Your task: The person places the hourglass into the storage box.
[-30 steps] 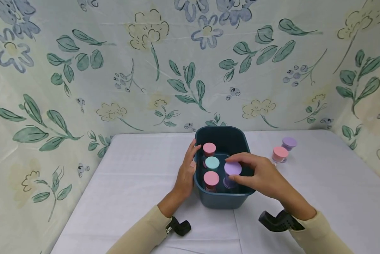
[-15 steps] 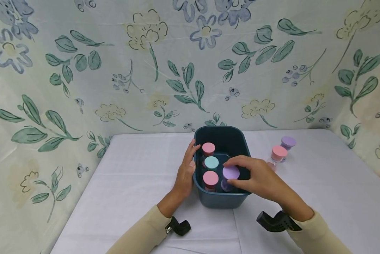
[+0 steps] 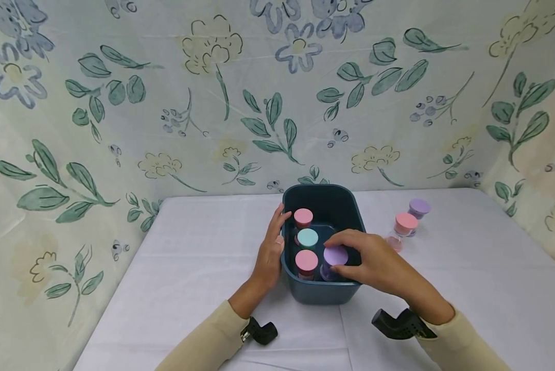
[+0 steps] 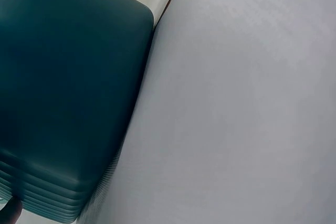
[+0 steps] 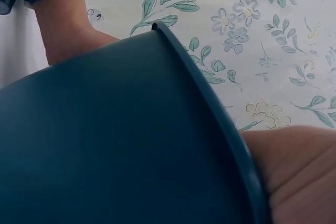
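The purple-lidded jar (image 3: 335,256) stands upright in the near right corner of the dark teal bin (image 3: 324,198), just beside a pink-lidded jar (image 3: 307,260) on its left. The bin sits near the middle of the white surface (image 3: 198,268), close to the flowered cloth backdrop (image 3: 166,103) that rises behind and at both sides. From the left wrist view the bin's ribbed outer wall (image 4: 68,93) fills most of the picture against the white surface; from the right wrist view its rim (image 5: 210,93) cuts across, with the backdrop beyond.

The right hand (image 3: 375,260) reaches over the bin's right wall, and its grip is closed round the purple lid, fingers curled over the far edge and thumb at the near edge. The left hand (image 3: 270,252) lies flat against the bin's left outer wall, fingers straight and relaxed, fingertips up at the rim, holding nothing.

Inside the bin, a teal-lidded jar (image 3: 308,237) stands behind the near pink one, and a second pink-lidded jar (image 3: 303,217) stands further back. Well apart to the right, on the surface, stand a third pink-lidded jar (image 3: 405,223) and, touching or just behind it, another purple-lidded jar (image 3: 419,207).
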`<state>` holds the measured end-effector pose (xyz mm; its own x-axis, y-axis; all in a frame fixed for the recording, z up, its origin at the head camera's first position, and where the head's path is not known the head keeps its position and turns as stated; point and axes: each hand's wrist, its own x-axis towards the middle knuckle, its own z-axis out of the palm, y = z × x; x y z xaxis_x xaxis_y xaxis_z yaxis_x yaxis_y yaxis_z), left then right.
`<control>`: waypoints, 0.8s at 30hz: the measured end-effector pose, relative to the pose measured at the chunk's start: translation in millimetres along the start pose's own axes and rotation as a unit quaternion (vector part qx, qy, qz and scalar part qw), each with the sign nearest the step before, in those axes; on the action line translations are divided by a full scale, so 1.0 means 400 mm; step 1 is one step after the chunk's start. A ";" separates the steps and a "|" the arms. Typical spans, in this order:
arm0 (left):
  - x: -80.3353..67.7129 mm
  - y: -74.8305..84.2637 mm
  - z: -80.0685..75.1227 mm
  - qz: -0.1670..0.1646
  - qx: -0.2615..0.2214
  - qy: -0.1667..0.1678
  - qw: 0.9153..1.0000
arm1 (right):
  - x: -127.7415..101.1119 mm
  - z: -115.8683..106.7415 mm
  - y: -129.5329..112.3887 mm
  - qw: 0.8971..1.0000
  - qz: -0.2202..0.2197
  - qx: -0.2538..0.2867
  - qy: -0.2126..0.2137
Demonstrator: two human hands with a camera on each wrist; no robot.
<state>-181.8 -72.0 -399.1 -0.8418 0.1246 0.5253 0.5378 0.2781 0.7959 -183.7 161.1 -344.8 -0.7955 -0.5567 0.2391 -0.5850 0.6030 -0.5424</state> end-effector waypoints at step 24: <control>0.001 -0.115 0.018 0.032 0.007 0.010 0.999 | 0.017 0.009 -0.024 0.999 0.025 -0.031 -0.018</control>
<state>-207.0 -78.0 -437.6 -0.8049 0.1239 0.5803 0.5891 0.2837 0.7566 -183.0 149.6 -340.7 -0.8180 -0.5452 0.1832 -0.5548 0.6642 -0.5010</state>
